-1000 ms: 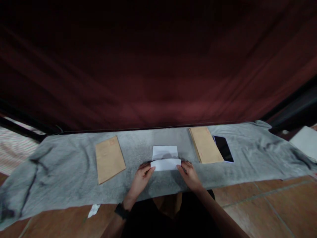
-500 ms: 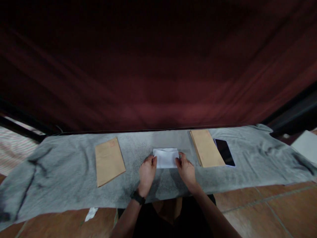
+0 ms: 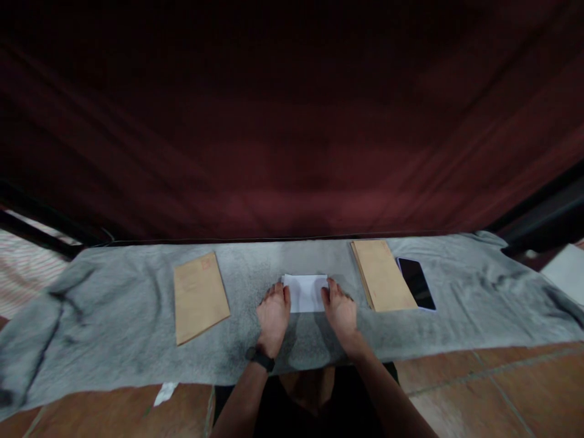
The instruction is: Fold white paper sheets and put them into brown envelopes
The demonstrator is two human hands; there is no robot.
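Note:
A folded white sheet of paper [image 3: 306,291] lies on the grey cloth [image 3: 118,316] in front of me. My left hand [image 3: 274,316] rests flat on the paper's left end, fingers stretched out, with a dark watch on that wrist. My right hand [image 3: 340,311] lies flat on the paper's right end, fingers also extended. Both hands press on the paper; neither grips it.
A single brown envelope [image 3: 199,296] lies to the left. A stack of brown envelopes [image 3: 382,274] and a dark phone [image 3: 416,283] lie to the right. A dark red curtain [image 3: 292,134] hangs behind. Tiled floor [image 3: 493,389] and a paper scrap [image 3: 165,393] show below the cloth.
The near edge of the white sheet was lifted and folded over away from me; both hands moved forward and now lie flat on the folded paper.

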